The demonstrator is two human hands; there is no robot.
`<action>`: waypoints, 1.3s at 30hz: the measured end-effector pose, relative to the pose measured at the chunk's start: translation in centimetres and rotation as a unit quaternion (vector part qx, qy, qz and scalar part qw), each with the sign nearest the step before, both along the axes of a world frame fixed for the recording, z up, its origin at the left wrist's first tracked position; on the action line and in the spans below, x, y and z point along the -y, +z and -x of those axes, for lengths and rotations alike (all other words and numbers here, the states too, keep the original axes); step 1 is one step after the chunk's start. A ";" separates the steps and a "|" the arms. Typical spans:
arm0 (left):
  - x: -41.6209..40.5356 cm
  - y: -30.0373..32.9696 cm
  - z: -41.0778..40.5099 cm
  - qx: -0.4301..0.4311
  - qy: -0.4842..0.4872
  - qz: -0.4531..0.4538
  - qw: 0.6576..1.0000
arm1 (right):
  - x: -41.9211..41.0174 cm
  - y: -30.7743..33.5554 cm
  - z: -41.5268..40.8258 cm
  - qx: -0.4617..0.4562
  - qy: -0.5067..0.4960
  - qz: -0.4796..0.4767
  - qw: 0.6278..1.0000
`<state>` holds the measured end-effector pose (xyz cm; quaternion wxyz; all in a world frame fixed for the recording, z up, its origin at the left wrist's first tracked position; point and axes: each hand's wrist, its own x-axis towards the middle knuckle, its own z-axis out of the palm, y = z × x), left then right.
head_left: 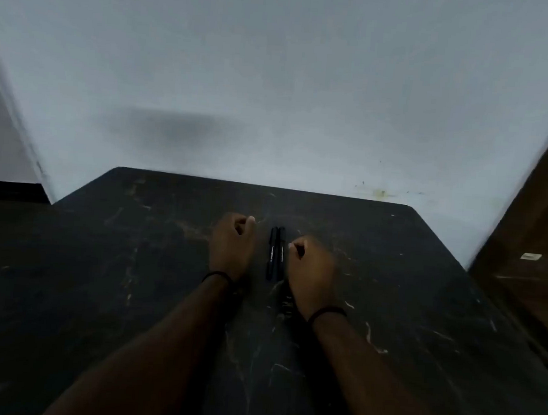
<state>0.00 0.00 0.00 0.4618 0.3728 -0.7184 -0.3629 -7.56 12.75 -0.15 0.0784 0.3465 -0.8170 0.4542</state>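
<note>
Pens (pixel 276 253) lie between left hand (pixel 233 243) and right hand (pixel 310 268) — fingers curled.

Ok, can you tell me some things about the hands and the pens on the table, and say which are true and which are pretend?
1. Two black pens lie side by side on the table, between the left hand and the right hand. True.
2. The left hand is holding a pen. False: its fingers are curled in a fist with nothing inside, and both pens lie on the table.
3. The left wristband and the right wristband are both dark. True.
4. The table is white. False: it is dark and scratched. The pale thing is the wall behind it.
</note>
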 end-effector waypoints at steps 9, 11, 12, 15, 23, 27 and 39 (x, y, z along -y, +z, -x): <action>1.7 -0.3 1.3 0.031 0.051 -0.052 0.997 | 1.7 -0.1 1.2 0.003 -0.032 -0.135 0.990; 1.7 -0.3 1.2 0.033 0.048 -0.046 0.997 | 1.8 0.1 1.1 0.008 -0.031 -0.140 0.990; 1.6 -0.3 1.2 0.035 0.046 -0.044 0.997 | 1.7 0.1 1.0 0.006 -0.030 -0.143 0.989; 1.4 -0.3 1.1 0.041 0.034 -0.032 0.998 | 1.6 0.3 0.8 0.002 -0.029 -0.146 0.989; 1.2 -0.2 1.0 0.038 0.013 -0.015 0.999 | 1.4 0.8 0.7 0.004 -0.030 -0.175 0.984; 1.0 -0.2 0.8 0.038 -0.002 -0.009 0.999 | 1.2 0.8 0.9 0.013 -0.022 -0.196 0.980; -0.1 0.6 0.4 -0.064 -0.046 -0.009 0.997 | 0.2 1.4 -0.4 -0.044 0.023 -0.048 0.998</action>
